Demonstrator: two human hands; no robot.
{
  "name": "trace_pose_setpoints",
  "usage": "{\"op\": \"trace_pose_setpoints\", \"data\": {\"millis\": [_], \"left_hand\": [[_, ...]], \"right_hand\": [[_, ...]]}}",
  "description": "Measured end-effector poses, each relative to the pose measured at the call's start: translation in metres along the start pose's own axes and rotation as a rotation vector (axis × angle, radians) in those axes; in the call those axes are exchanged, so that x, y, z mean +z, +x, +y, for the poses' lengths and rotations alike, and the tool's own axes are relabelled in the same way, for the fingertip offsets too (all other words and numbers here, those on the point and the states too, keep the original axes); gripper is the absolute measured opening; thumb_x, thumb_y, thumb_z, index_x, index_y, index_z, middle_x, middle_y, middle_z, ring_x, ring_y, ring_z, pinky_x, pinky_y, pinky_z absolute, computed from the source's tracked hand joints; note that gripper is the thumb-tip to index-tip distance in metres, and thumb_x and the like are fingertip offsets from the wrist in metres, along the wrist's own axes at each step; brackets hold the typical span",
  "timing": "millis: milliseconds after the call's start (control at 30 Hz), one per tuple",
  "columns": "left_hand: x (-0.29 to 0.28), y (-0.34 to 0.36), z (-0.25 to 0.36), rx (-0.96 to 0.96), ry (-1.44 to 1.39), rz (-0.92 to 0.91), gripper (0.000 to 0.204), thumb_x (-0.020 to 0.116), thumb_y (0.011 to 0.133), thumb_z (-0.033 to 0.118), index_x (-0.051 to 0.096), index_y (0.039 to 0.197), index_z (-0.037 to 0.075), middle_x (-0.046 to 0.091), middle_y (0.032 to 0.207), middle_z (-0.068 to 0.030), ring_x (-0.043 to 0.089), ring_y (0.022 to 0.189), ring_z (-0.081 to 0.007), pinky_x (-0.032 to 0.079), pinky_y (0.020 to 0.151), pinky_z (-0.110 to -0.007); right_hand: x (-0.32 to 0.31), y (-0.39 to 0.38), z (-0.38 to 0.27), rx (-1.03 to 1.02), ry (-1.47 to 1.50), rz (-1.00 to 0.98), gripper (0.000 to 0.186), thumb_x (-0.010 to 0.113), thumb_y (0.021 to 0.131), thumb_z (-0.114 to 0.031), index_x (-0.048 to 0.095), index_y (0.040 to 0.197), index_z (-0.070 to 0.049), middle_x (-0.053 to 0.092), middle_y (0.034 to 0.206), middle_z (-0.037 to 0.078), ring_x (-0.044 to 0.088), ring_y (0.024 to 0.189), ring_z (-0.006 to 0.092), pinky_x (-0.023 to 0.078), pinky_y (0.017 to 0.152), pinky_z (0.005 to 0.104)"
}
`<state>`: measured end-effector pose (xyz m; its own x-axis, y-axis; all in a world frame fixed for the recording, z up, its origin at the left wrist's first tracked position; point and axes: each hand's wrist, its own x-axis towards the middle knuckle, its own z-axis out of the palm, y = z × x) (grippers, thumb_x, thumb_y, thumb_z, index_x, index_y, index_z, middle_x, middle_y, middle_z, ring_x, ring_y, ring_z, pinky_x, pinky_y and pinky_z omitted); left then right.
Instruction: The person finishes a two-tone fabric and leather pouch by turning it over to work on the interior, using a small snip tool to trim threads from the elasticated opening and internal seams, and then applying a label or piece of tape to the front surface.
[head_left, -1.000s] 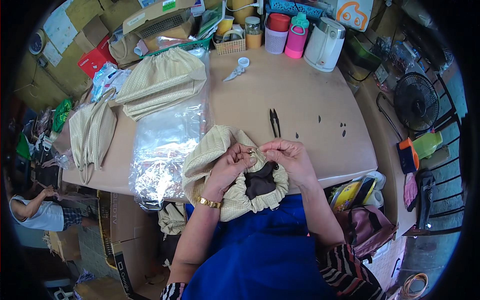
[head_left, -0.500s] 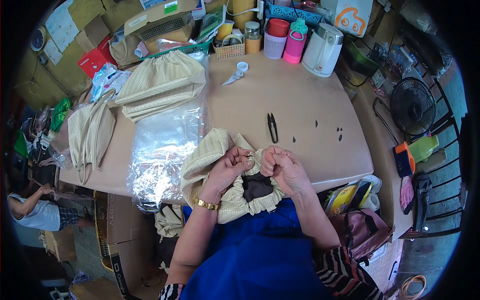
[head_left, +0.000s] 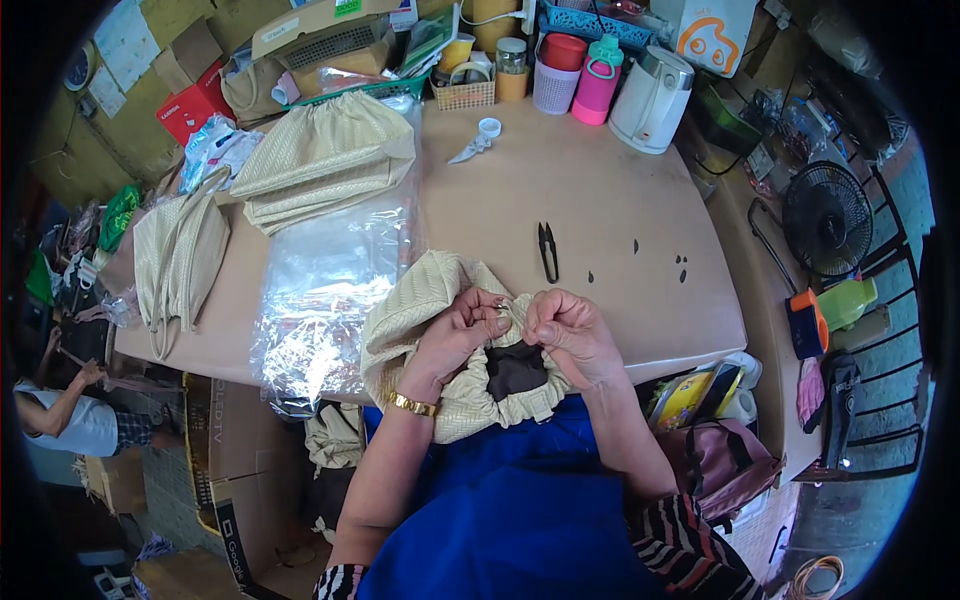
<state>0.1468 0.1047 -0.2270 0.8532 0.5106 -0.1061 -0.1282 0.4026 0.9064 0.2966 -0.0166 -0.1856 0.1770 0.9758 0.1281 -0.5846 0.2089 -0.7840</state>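
Note:
A cream woven drawstring bag (head_left: 408, 312) lies at the table's front edge and over my lap, its gathered mouth open on a dark brown lining (head_left: 516, 372). My left hand (head_left: 455, 338) is closed on the gathered rim, thumb and fingers pinching the fabric. Just right of it, at the same rim, my right hand (head_left: 577, 337) is closed in a pinch; whatever its fingertips hold is too small to make out. Beyond the hands, black thread snips (head_left: 547, 252) rest on the table.
Two more cream bags (head_left: 325, 160) (head_left: 180, 260) lie at the left, near clear plastic sleeves (head_left: 335, 270). Small dark bits (head_left: 682, 268) are scattered at the right. Along the back stand a white kettle (head_left: 652, 100) and a pink bottle (head_left: 597, 85). Another person (head_left: 70, 415) is at far left.
My right hand has turned slightly and its fingers have shifted from a fist-like curl to a fingertip pinch near the rim. My left hand keeps its grip on the bag.

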Motion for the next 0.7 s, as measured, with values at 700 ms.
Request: {"op": "trace_pose_setpoints", "data": {"millis": [700], "left_hand": [[0.023, 0.002, 0.006, 0.091, 0.304, 0.113, 0.016, 0.071, 0.087, 0.012, 0.06, 0.096, 0.005, 0.056, 0.074, 0.0059, 0.049, 0.066, -0.0017, 0.04, 0.06, -0.019]], "right_hand": [[-0.013, 0.004, 0.012, -0.009, -0.206, 0.177, 0.032, 0.051, 0.1, -0.023, 0.05, 0.074, -0.006, 0.05, 0.067, 0.001, 0.045, 0.055, 0.0092, 0.038, 0.052, 0.0241]]}}
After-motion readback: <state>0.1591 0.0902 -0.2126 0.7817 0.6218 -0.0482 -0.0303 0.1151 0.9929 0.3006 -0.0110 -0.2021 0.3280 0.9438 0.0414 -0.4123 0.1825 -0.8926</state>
